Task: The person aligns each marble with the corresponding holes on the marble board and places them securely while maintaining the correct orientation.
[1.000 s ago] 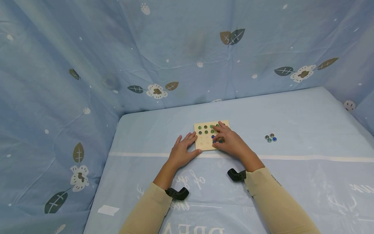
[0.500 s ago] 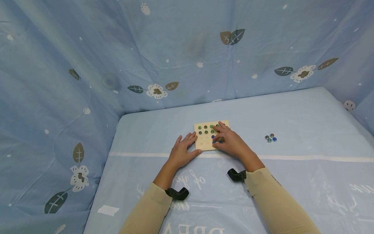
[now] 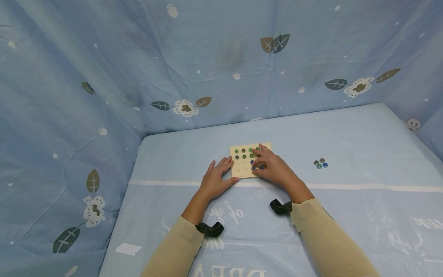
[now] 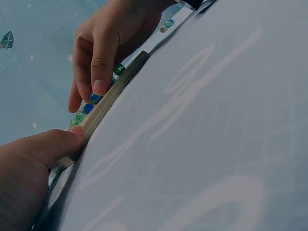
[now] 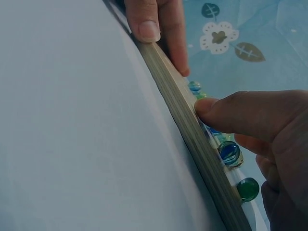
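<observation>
A pale wooden board (image 3: pixel 243 175) with rows of round hollows lies on the table. Green and dark marbles (image 3: pixel 244 156) fill its two far rows, and blue marbles (image 3: pixel 261 168) sit at its near right. My left hand (image 3: pixel 217 179) rests at the board's left side, fingers spread, thumb at the near corner. Over the right half is my right hand (image 3: pixel 273 168), its thumb and finger pinching a blue marble (image 3: pixel 253 168) close over the board. In the right wrist view the right thumb (image 5: pixel 226 111) partly hides it; a green marble (image 5: pixel 248 189) sits nearer the camera.
Several loose marbles (image 3: pixel 319 166) lie on the table to the right of the board. A blue patterned cloth (image 3: pixel 221 69) hangs behind the table. A white strip (image 3: pixel 128 249) lies at the near left.
Both hands stay in nearly the same place. The blue marble at the right fingertips has shifted very slightly to the left.
</observation>
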Tool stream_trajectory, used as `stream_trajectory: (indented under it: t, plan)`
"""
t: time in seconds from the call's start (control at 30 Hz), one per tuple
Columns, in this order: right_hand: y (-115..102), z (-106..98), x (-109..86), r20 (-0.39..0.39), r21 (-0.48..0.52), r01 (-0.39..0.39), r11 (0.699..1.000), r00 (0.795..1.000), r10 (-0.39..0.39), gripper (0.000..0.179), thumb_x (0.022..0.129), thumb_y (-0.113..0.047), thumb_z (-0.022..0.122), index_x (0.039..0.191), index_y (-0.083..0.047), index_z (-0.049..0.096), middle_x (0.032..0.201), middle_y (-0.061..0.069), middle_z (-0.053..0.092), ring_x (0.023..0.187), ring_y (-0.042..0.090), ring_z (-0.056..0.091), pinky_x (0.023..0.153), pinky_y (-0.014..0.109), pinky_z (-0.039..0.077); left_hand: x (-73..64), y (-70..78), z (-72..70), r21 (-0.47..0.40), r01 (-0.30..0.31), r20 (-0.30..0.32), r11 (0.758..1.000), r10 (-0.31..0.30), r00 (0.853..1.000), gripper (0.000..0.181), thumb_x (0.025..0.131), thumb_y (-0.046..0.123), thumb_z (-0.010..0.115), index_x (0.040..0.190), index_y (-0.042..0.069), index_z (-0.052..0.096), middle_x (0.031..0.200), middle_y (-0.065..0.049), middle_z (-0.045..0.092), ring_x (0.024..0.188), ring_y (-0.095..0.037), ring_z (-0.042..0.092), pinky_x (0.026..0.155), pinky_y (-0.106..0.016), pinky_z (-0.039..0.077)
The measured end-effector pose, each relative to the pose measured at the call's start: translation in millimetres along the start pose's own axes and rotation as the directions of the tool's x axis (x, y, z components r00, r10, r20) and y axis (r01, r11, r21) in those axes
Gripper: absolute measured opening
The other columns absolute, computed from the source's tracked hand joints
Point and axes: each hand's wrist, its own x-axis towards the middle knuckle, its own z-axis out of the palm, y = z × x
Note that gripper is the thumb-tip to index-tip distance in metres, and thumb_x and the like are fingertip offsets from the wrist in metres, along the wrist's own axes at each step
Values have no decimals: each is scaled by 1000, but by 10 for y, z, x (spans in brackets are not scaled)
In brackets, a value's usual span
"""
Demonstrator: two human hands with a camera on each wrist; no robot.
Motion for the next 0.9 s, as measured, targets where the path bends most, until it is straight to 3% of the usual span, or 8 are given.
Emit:
stream_trajectory:
  t: [0.43, 0.7, 0.9]
  plan:
    - [13, -28, 5, 12, 23, -17, 1000, 1000, 17, 23, 83, -28, 72, 101, -13, 73, 148, 2, 39, 146, 23, 11, 111, 51, 30, -7, 1, -5, -11, 10, 18, 1000, -10, 1000, 70, 86, 56, 57, 145, 22, 38, 152, 14, 27, 142, -10, 23, 120, -41, 8]
    - [18, -52, 3, -44, 9, 6, 1000, 999, -6, 23, 81, -28, 74, 97, -11, 74, 145, 7, 44, 144, 28, 17, 111, 55, 26, 6, 21, -6, 13, 49, 21, 999, -49, 999, 71, 84, 58, 59, 145, 26, 38, 151, 18, 26, 141, -7, 23, 120, -39, 8]
    - [39, -81, -5, -42, 5, -7, 1000, 999, 7, 26, 80, -28, 75, 99, -10, 73, 145, 6, 44, 144, 27, 17, 112, 54, 26, 9, 22, -2, 16, 46, 13, 999, -46, 999, 71, 84, 57, 59, 144, 25, 39, 151, 16, 28, 141, -8, 24, 120, -38, 8]
